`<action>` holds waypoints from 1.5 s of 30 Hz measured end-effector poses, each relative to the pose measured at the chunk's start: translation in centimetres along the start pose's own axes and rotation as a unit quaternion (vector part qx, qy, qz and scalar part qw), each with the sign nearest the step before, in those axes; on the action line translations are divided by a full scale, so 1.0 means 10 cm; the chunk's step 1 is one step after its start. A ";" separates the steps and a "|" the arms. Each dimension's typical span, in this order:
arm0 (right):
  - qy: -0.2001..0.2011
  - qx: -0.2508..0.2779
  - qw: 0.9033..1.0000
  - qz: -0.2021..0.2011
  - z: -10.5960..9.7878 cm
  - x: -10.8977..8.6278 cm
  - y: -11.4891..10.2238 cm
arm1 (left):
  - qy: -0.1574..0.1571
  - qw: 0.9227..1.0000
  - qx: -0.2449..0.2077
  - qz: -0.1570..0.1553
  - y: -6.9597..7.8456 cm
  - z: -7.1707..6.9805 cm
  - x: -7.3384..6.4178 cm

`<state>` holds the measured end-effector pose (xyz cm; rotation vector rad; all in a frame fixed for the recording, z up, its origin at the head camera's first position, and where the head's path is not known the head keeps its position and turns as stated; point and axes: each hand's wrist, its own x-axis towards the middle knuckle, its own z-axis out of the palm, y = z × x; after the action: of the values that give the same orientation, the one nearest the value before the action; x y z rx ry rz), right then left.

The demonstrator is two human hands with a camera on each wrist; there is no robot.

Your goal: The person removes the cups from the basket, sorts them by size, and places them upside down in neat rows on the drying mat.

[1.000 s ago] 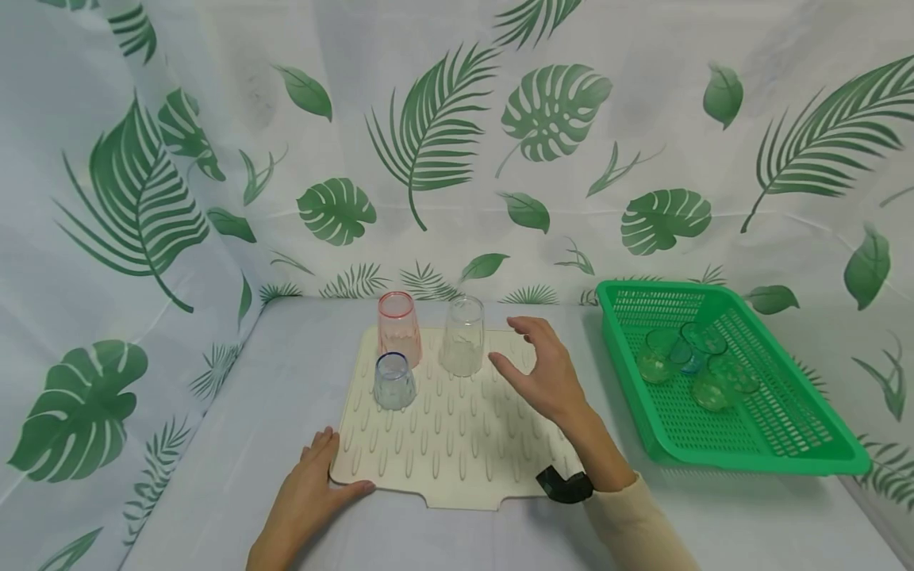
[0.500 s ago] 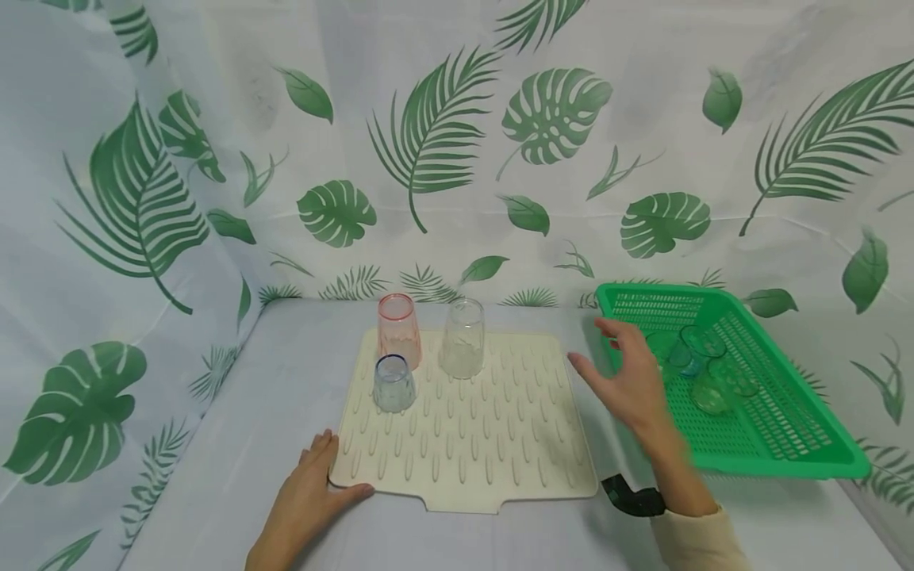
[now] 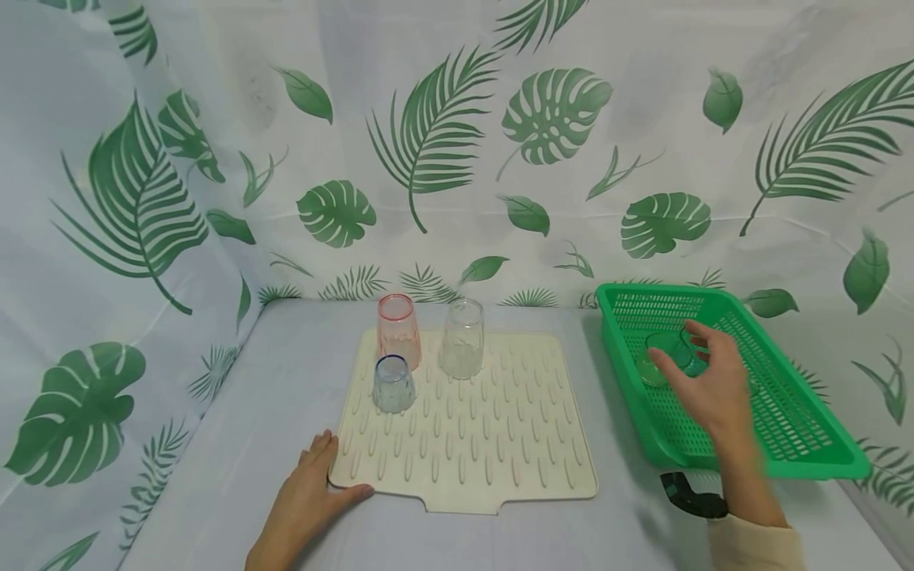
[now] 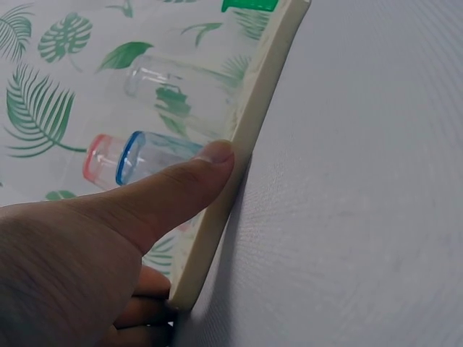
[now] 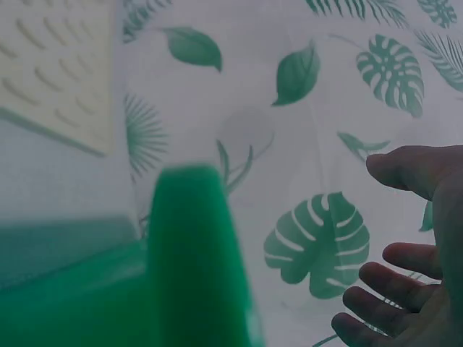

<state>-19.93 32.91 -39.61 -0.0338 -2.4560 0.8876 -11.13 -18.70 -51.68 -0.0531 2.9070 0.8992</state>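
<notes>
Right hand, fingers wide, has swung toward 3 o'clock from mat to basket, bringing its glasses within reach; left hand, likewise wide, touches mat's 8 o'clock corner.

A white cloth hangs behind the table as a wall, and a second cloth closes off the left side, the two meeting in a corner. Both carry green leaf prints: palm fronds, split round leaves, plain single leaves. Small fronds line the back cloth's foot. Faint creases run across it. The table is pale, greyish white. Light falls soft and even, dimmer in the right wrist view.
</notes>
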 end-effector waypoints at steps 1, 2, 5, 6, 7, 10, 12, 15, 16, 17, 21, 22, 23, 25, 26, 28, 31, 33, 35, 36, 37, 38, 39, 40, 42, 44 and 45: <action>-0.001 -0.006 1.000 0.008 -0.03 0.00 0.04 | 0.000 1.000 0.002 0.000 0.00 0.00 0.00; -0.001 -0.011 1.000 0.015 -0.06 0.01 0.09 | 0.001 1.000 0.003 0.000 0.00 0.00 0.00; 0.001 -0.014 1.000 0.026 -0.14 0.02 0.24 | 0.003 1.000 0.003 0.004 0.00 0.00 0.00; -0.001 -0.019 0.999 0.031 -0.16 0.02 0.29 | 0.004 1.000 0.003 0.006 0.00 -0.01 0.00; -0.002 -0.024 0.999 0.035 -0.18 0.03 0.34 | 0.005 1.000 0.004 0.008 0.01 -0.01 0.00; -0.011 -0.035 0.998 0.045 -0.23 0.03 0.47 | 0.006 1.000 0.004 0.011 0.01 -0.01 0.00; -0.021 -0.046 0.997 0.058 -0.26 0.04 0.55 | 0.006 1.000 0.004 0.011 0.01 -0.01 0.00; -0.039 -0.062 0.994 0.079 -0.30 0.04 0.67 | 0.006 1.000 0.004 0.012 0.01 -0.01 0.00; -0.044 -0.069 0.993 0.084 -0.32 0.05 0.72 | 0.006 1.000 0.004 0.012 0.01 -0.01 0.00; -0.049 -0.076 0.992 0.088 -0.33 0.05 0.75 | 0.006 1.000 0.003 0.012 0.01 -0.01 0.00; -0.076 -0.096 0.988 0.099 -0.37 0.08 0.90 | 0.006 1.000 0.002 0.011 0.01 -0.01 0.00; -0.083 -0.100 0.986 0.102 -0.38 0.08 0.93 | 0.006 1.000 0.001 0.010 0.01 -0.01 0.00; -0.090 -0.103 0.985 0.105 -0.39 0.08 0.96 | 0.007 1.000 0.002 0.010 0.01 -0.01 0.00; -0.105 -0.112 0.982 0.114 -0.41 0.09 1.02 | 0.008 1.000 0.003 0.011 0.01 -0.01 0.00; -0.112 -0.117 0.980 0.119 -0.42 0.10 1.05 | 0.008 1.000 0.003 0.011 0.01 -0.01 0.00; -0.129 -0.130 0.975 0.127 -0.43 0.12 1.10 | 0.008 1.000 0.002 0.010 0.01 -0.01 0.00; -0.165 -0.147 0.964 0.148 -0.42 0.17 1.15 | 0.008 1.000 0.000 0.008 0.01 -0.01 0.00; -0.192 -0.152 0.956 0.163 -0.42 0.20 1.18 | 0.010 1.000 -0.001 0.010 0.01 -0.01 0.00; -0.215 -0.153 0.948 0.177 -0.40 0.22 1.19 | 0.010 1.000 -0.001 0.010 0.01 -0.01 0.00; -0.223 -0.154 0.945 0.182 -0.40 0.23 1.19 | 0.009 1.000 -0.001 0.010 0.01 -0.01 -0.01; -0.230 -0.153 0.943 0.185 -0.39 0.23 1.20 | 0.009 1.000 -0.001 0.010 0.01 -0.01 -0.01; -0.236 -0.152 0.942 0.186 -0.39 0.24 1.19 | 0.009 1.000 -0.001 0.010 0.01 -0.01 -0.01; -0.237 -0.153 0.941 0.186 -0.38 0.24 1.19 | 0.007 1.000 -0.001 0.008 0.01 -0.01 -0.01; -0.239 -0.155 0.941 0.185 -0.38 0.23 1.19 | 0.006 1.000 -0.001 0.007 0.00 -0.01 -0.01; -0.235 -0.158 0.942 0.178 -0.37 0.23 1.19 | 0.005 1.000 -0.003 0.007 0.00 -0.01 -0.01; -0.228 -0.162 0.945 0.171 -0.37 0.22 1.20 | 0.006 1.000 -0.003 0.009 0.00 -0.01 -0.01; -0.225 -0.165 0.945 0.169 -0.37 0.22 1.20 | 0.005 1.000 -0.004 0.008 0.00 -0.01 -0.02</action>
<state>-21.85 44.94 -43.46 -0.4270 -3.0717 0.6584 -10.99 -18.75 -51.54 -0.0357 2.9172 0.9171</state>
